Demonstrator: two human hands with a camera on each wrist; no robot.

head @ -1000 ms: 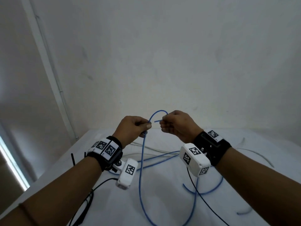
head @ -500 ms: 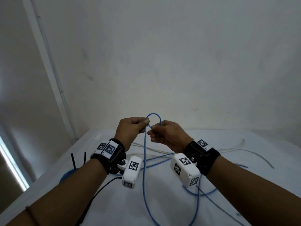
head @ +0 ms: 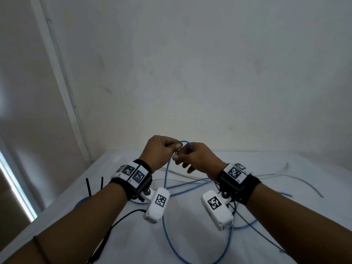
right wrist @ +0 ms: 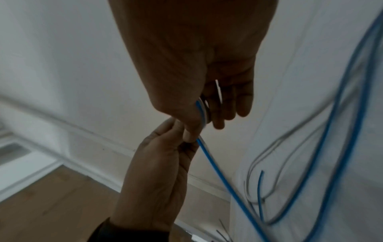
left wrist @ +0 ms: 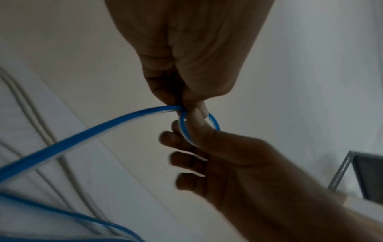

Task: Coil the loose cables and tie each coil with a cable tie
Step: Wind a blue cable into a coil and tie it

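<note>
**Hands closed in, loop tightened**

Compared with a second ago, I see both hands drawn together until they touch, above the white table [head: 190, 235]. Both forearms are raised, wrists level. My left hand [head: 159, 152] pinches the blue cable [head: 165, 180] between thumb and forefinger; my right hand [head: 196, 159] pinches the small loop's other side. Below, the cable hangs onto the table.

Smaller blue cable [head: 184, 144] loop, closer hands.

Blue cable [head: 165, 180] glossy smooth plastic, table [head: 190, 235] w/ matt white cloth, wall [head: 190, 73] matt plaster
</note>
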